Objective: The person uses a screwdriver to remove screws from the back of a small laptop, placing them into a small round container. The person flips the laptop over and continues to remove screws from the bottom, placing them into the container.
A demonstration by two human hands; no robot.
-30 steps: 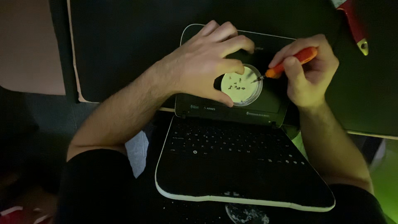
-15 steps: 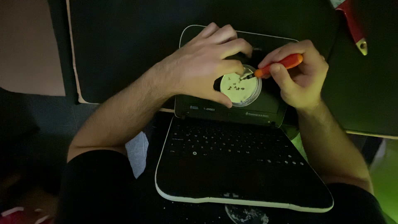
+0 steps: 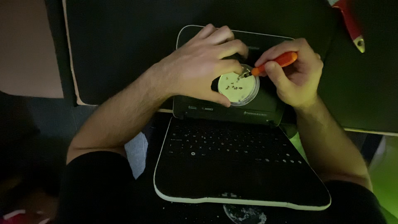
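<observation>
Left hand (image 3: pixel 199 68) comes in from the left, fingers curled down over the left edge of a small round dish (image 3: pixel 238 88), thumb under its near rim, pinning it in place. The dish sits flat on the laid-back screen half of an open black laptop (image 3: pixel 232 182), which lies on the dark table (image 3: pixel 124 37). Dish looks pale, shallow and light, probably thin plastic, so likely to skid or tip unless held by the rim as it is now. Tiny dark bits, maybe screws, lie scattered inside; they look loose and easy to spill.

Right hand (image 3: pixel 296 76) is closed in a pencil grip on an orange-handled screwdriver (image 3: pixel 271 64). It looks slim, stiff and light, best held by the handle. Its long axis runs from upper right down to lower left, tip pointing into the dish near the top rim; cannot tell if it touches a bit. A red-handled tool (image 3: pixel 350 23) lies well apart at top right.
</observation>
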